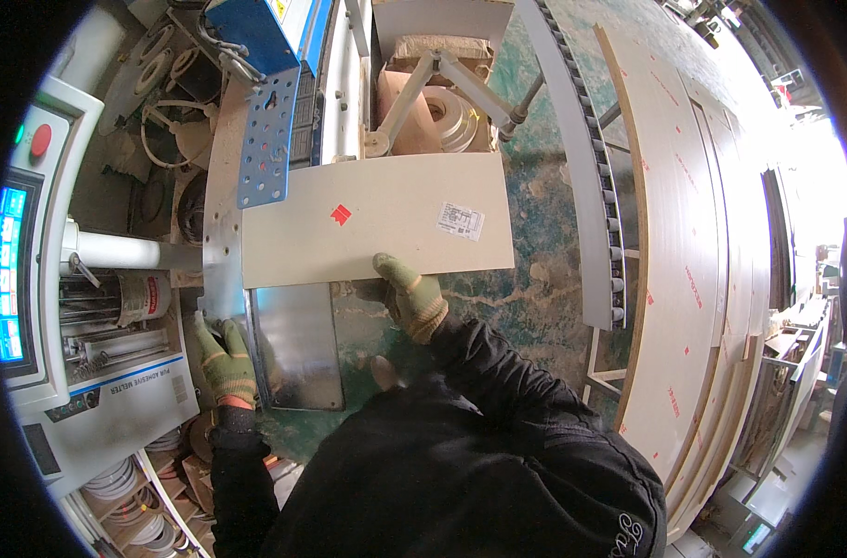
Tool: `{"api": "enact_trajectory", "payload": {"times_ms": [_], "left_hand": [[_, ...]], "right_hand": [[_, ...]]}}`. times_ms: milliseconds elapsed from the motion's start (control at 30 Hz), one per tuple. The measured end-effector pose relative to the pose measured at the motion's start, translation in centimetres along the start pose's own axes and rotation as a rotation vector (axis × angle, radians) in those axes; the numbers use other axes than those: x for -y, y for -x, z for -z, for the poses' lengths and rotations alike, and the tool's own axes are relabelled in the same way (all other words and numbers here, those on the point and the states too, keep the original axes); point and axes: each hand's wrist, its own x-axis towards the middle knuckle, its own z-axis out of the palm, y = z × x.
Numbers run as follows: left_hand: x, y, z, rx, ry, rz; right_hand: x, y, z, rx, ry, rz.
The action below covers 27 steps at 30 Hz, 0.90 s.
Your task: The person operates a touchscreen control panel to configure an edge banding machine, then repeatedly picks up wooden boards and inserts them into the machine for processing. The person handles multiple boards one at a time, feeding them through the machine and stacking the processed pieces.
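A cream rectangular panel point(293, 232) lies across the end of the machine, with a red mark and a white printed label point(461, 221) on its top face. My right hand point(410, 296), in a green knit glove, grips the panel's near edge; the thumb rests on top and the other fingers are hidden underneath. In a matching glove, my left hand point(226, 367) is at the steel machine table's point(224, 293) near left edge, below the panel's left corner. Its visible fingers are apart, close to a small grey fitting point(200, 309). Nothing shows in that hand.
A blue perforated bracket point(267, 139) overhangs the panel's left end. A lower metal plate point(298, 349) sits before me. On the left stand a control screen point(12, 270) and an adhesive unit point(126, 409). A roller rail point(595, 167) and stacked boards point(670, 270) flank the right.
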Motion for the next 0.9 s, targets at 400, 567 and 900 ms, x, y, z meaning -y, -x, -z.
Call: {"api": "enact_trajectory", "payload": {"times_ms": [400, 567, 900], "left_hand": [[0.3, 0.2, 0.0, 0.059, 0.02, 0.004], [0.8, 0.7, -0.3, -0.001, 0.02, -0.071], [1.0, 0.7, -0.4, -0.028, 0.032, -0.089]], "right_hand": [[-0.1, -1.2, 0.8, 0.065, 0.044, -0.006], [0.5, -3.4, 0.6, 0.061, 0.04, 0.058], [2.4, -7.9, 0.4, 0.094, -0.026, 0.095]]}}
